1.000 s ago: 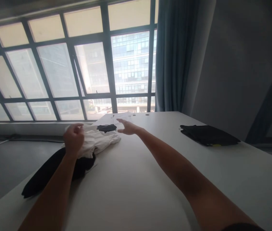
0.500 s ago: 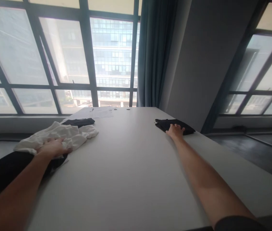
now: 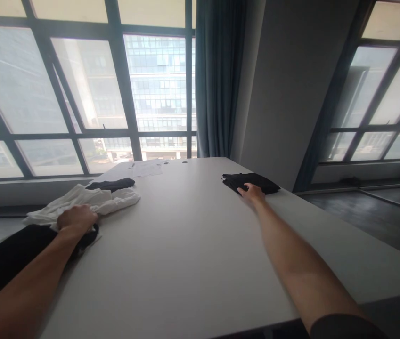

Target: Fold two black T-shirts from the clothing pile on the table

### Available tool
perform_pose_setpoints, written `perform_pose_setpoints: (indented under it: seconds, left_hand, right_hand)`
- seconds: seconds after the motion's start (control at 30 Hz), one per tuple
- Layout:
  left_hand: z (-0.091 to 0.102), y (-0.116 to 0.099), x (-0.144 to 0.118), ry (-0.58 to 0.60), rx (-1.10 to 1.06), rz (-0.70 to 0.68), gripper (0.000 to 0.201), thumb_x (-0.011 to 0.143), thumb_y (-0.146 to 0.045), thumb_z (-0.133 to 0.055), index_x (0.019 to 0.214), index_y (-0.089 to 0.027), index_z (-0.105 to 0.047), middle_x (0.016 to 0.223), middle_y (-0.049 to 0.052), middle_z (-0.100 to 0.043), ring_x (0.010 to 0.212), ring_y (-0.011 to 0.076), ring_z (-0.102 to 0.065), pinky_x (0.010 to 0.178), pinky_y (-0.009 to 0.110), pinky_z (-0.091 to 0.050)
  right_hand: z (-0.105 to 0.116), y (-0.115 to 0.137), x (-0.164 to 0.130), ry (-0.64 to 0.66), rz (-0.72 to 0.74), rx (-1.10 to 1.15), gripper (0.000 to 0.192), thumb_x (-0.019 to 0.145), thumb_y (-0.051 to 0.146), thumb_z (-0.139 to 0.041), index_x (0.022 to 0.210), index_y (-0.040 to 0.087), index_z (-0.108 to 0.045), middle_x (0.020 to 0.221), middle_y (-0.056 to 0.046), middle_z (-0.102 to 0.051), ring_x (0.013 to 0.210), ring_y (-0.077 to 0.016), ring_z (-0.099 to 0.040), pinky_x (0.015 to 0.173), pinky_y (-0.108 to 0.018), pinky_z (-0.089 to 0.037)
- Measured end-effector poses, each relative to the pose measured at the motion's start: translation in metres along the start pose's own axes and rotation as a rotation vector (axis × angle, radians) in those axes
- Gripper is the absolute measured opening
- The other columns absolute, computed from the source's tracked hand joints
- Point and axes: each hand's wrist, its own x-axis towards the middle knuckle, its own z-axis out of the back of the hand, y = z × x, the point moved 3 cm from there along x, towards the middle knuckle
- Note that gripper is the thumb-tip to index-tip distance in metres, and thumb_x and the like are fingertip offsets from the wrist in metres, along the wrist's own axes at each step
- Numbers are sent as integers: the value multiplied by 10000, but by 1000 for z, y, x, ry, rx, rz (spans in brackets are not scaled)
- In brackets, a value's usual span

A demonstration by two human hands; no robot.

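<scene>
On the left side of the table, my left hand (image 3: 77, 217) is closed in the heap of clothes, its fingers bunched at the near edge of a crumpled white garment (image 3: 115, 200). A black garment (image 3: 19, 249) lies under and in front of it, hanging past the table's left edge. Behind the white cloth is a dark garment (image 3: 113, 184). My right hand (image 3: 253, 193) rests at the near side of a folded black garment (image 3: 256, 180) on the right, with its fingers apart. My left fingertips are hidden.
The long white table (image 3: 171, 245) runs toward the windows. Papers (image 3: 146, 168) and a pen-like item lie at its far left, near two round dark spots. Beyond stand a blue-grey curtain (image 3: 217, 84) and a grey pillar (image 3: 284, 94).
My left hand has gone from lying spread on the white garment to closing at its edge. My right hand has shifted slightly toward the folded garment's near side. The view has turned slightly.
</scene>
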Motion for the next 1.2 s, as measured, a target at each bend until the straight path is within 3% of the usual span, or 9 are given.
perform_pose_setpoints:
  seconds: [0.13,0.3,0.5,0.6,0.73,0.87,1.03,1.1,1.2]
  left_hand:
    - [-1,3,3,32,-71,89,524,758,-444,-542,1127,-99,-682,1222,223,-647,1080,386,-619,791,422,-498]
    - [-4,4,-7,-129,-112,31,599,850,-503,-463,1297,-125,-592,1357,231,-533,1206,409,-509,881,501,-465]
    - [-2,-16,-25,-225,10,-155,592,837,-518,-550,1285,-134,-603,1451,233,-453,1284,424,-414,1022,673,-260]
    - [3,-34,-30,-260,-78,-229,577,872,-520,-532,1281,-118,-597,1481,235,-425,1343,422,-368,1061,709,-160]
    - [15,-73,-57,-317,-401,-556,488,878,-492,-551,1235,-165,-609,1365,168,-571,1271,345,-499,1094,574,-300]
    - [23,-117,-107,-101,-860,-911,684,814,-578,-621,1367,-195,-500,1310,154,-609,1138,298,-608,971,472,-480]
    - [25,-145,-145,315,-1009,-987,354,825,-503,-645,951,-175,-687,819,25,-698,784,201,-652,730,329,-544]
    - [27,-142,-141,350,-999,-938,352,792,-513,-673,746,-164,-657,670,-5,-635,665,173,-607,635,300,-517]
    - [31,-126,-121,536,-1157,-856,393,767,-555,-680,798,-163,-667,715,14,-660,662,178,-623,616,304,-522]
  right_hand:
    - [-8,4,-1,-21,67,-121,468,866,463,-593,1265,225,-650,1307,-145,-589,1200,-307,-518,963,-419,-409]
    - [-6,5,-1,-38,16,-23,304,902,310,-519,1087,204,-736,1180,-134,-667,1096,-272,-595,900,-356,-436]
    - [44,21,11,-515,-142,464,397,922,213,-353,1179,57,-613,1179,-222,-637,1100,-275,-582,968,-371,-413]
    - [82,65,11,-640,28,715,337,938,273,-363,1071,97,-618,1064,-163,-653,1021,-243,-589,943,-368,-434]
    - [122,156,-26,-421,541,1048,303,935,451,-469,995,190,-612,880,-29,-627,848,-177,-599,800,-316,-493]
    - [133,216,-78,-155,774,1163,312,895,504,-551,972,210,-622,826,-6,-626,759,-152,-595,698,-284,-506]
    - [116,221,-90,1,663,1081,319,825,493,-636,900,183,-651,772,-28,-662,709,-165,-606,667,-303,-512]
    - [109,216,-86,82,635,1036,333,809,496,-648,916,181,-665,778,-38,-683,703,-174,-617,655,-308,-515]
    - [95,206,-79,230,598,969,351,805,495,-655,934,170,-684,789,-51,-706,684,-178,-630,631,-299,-517]
